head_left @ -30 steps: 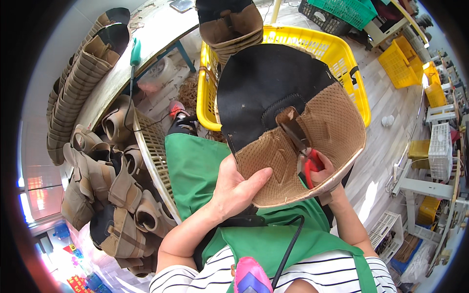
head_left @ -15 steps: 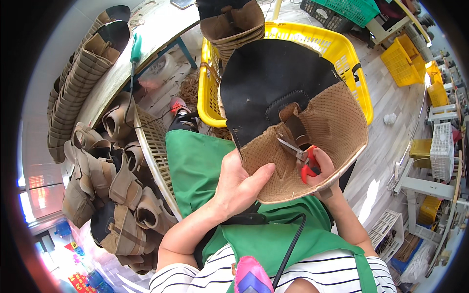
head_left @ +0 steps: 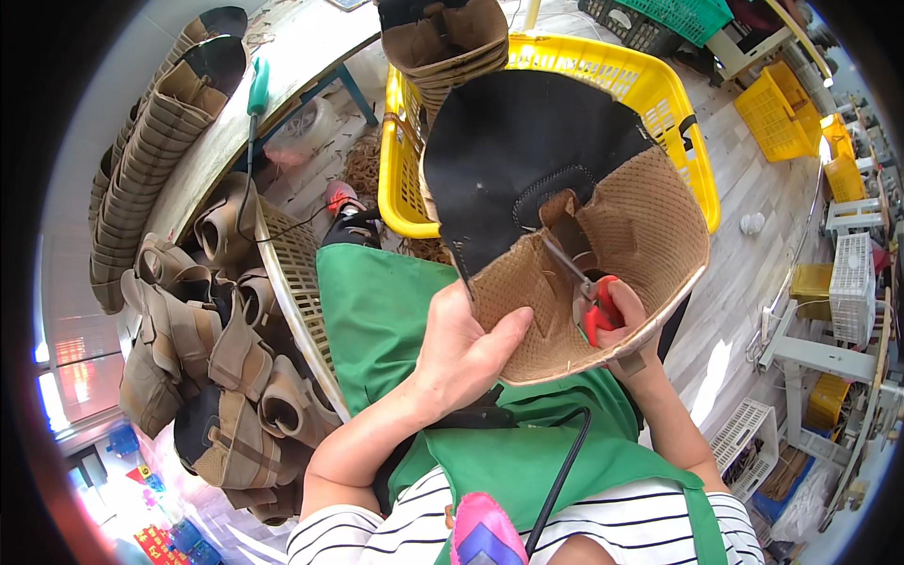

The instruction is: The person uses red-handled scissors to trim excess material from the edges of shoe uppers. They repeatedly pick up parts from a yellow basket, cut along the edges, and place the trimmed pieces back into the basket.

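My left hand (head_left: 466, 344) grips the near left edge of a boot upper (head_left: 537, 141), its thumb lying on the tan mesh lining and its fingers hidden behind. The piece has a smooth black part at the far side and curved tan walls nearer me. Inside the tan hollow, my right hand (head_left: 629, 325) is closed around red-handled scissors (head_left: 601, 303). Their blades point up and left toward a tan strip (head_left: 565, 224) at the seam below a stitched black patch. The blades look nearly together; whether they touch the material I cannot tell.
Beyond the boot upper stands a yellow basket (head_left: 407, 229) with stacked uppers (head_left: 443, 45) at its far left. To my left, a pale crate (head_left: 299, 306) adjoins a heap of tan uppers (head_left: 240, 358). A teal-handled tool (head_left: 259, 89) hangs by the table (head_left: 311, 38).
The scissors have turned slightly more upright, and their blades have come closer together near the strip. The left hand keeps its hold on the boot upper.
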Demonstrator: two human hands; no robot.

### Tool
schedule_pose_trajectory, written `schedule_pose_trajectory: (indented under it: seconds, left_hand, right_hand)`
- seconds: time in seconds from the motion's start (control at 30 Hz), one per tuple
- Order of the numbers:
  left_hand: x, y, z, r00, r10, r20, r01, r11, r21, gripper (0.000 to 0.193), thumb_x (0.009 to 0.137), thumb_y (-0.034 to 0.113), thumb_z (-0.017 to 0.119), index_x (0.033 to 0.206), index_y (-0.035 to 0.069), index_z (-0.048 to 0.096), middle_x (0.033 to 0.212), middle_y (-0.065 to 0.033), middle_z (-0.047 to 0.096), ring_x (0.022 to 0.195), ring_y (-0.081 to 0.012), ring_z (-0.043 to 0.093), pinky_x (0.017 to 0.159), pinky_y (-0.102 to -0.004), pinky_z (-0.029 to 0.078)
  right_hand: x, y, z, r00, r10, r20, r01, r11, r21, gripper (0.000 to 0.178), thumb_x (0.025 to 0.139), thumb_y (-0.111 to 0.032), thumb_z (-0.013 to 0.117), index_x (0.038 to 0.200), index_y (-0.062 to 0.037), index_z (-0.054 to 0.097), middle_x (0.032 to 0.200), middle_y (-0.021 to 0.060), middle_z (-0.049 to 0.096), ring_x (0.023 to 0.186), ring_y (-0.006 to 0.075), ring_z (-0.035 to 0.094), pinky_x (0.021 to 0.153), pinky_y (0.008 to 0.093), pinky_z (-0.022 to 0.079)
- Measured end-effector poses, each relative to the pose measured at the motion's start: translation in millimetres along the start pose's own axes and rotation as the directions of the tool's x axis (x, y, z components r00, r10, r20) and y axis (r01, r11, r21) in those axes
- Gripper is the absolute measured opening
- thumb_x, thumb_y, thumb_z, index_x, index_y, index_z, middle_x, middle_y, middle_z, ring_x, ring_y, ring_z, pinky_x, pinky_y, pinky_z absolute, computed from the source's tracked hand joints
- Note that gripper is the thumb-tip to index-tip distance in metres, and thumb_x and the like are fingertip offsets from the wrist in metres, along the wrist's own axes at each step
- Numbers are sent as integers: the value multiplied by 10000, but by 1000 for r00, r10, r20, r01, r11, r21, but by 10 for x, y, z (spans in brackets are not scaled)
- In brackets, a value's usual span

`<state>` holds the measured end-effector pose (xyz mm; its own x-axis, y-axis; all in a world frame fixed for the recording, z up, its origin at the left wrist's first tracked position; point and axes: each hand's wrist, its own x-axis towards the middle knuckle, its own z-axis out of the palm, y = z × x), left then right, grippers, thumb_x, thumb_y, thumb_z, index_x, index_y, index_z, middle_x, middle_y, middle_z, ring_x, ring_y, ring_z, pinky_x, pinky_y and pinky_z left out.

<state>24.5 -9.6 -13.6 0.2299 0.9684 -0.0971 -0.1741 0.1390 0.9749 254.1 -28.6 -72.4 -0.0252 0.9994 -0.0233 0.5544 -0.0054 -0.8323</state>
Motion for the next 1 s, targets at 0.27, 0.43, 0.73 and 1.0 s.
schedule_pose_trajectory:
  seconds: [0.27,0.43,0.73,1.0]
  left_hand:
    - [34,103,-25,1000,3,4,-2,987,-158,300,860,-10,564,1152,-76,542,1032,-99,645,913,-141,604,821,-298,496]
    - [36,81,-59,1000,-17,14,18,992,-127,302,858,-10,568,1152,-75,543,1031,-99,646,917,-139,605,820,-295,496]
    - [18,102,-136,999,52,-18,-52,999,-7,339,853,-17,611,1180,-72,542,1081,-116,644,942,-163,620,834,-296,499]
    - [99,73,-299,904,419,-89,-291,753,589,337,796,-15,601,1129,-57,576,948,-173,666,844,-265,651,752,-339,514]
  right_hand:
    - [93,-114,49,911,-369,-185,366,929,-51,279,633,-10,725,766,-27,480,683,61,455,619,207,439,549,325,366]
    - [46,-93,-57,943,-323,-78,311,941,-133,279,649,-35,739,783,-22,494,715,50,492,626,142,440,562,266,380]
    - [90,-55,-166,970,-227,86,240,953,-184,199,673,-93,708,782,-17,561,783,119,625,690,238,608,631,310,472]
    - [91,243,-595,963,188,192,-173,980,-95,234,698,-166,719,837,-18,602,668,87,565,618,142,547,619,295,455]
